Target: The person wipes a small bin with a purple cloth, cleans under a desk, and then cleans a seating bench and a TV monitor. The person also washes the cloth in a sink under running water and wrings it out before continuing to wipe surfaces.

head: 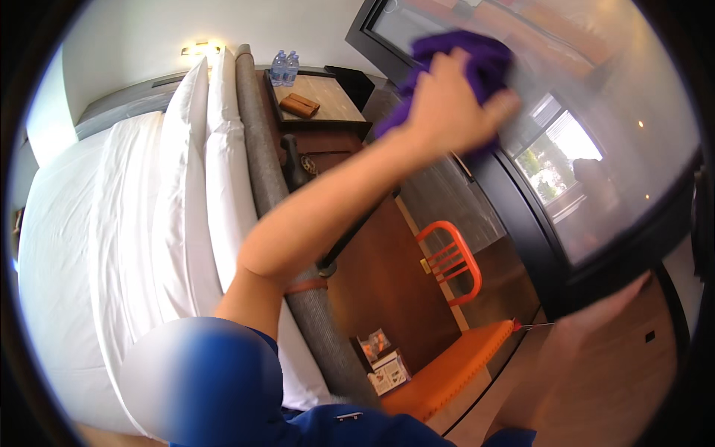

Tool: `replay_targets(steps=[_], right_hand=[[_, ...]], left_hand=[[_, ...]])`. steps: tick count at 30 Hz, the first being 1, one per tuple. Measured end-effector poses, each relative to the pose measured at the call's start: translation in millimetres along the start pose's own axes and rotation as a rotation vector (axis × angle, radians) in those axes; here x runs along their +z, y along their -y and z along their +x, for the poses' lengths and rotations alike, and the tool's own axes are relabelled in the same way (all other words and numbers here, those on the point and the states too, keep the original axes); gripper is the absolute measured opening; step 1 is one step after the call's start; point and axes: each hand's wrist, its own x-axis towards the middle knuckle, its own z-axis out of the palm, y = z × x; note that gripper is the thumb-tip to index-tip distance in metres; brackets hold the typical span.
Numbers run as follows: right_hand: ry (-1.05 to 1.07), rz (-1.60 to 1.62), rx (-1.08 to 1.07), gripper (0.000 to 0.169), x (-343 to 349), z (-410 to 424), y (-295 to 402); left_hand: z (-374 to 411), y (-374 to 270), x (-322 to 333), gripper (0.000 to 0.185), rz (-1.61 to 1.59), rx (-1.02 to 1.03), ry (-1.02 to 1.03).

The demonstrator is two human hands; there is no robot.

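Observation:
My left hand (447, 106) is raised at the upper right, its fingers spread over a bunched purple cloth (489, 56). It presses the cloth against a shiny glass panel (637, 184) with a wide black frame (508, 207). A window and lights are mirrored in the glass. My right hand (620, 302) is blurred and reaches to the frame's lower edge. Whether its fingers grip that edge cannot be made out.
White pillows (179, 195) lie on a bed (67, 251) beside a grey padded headboard (262, 162). Water bottles (285, 67) and a brown leather case (300, 105) occupy a bedside tray (341, 100). Near a brown desk (385, 268) are an orange chair (463, 268) and orange bench (452, 369).

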Motion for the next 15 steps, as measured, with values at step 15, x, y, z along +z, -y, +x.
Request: replay_targets(steps=[15], right_hand=[[0.562, -0.082, 0.383, 0.053, -214, -76, -4]], left_hand=[[-190, -265, 53, 0.058, -0.538, -0.365, 0.654]])
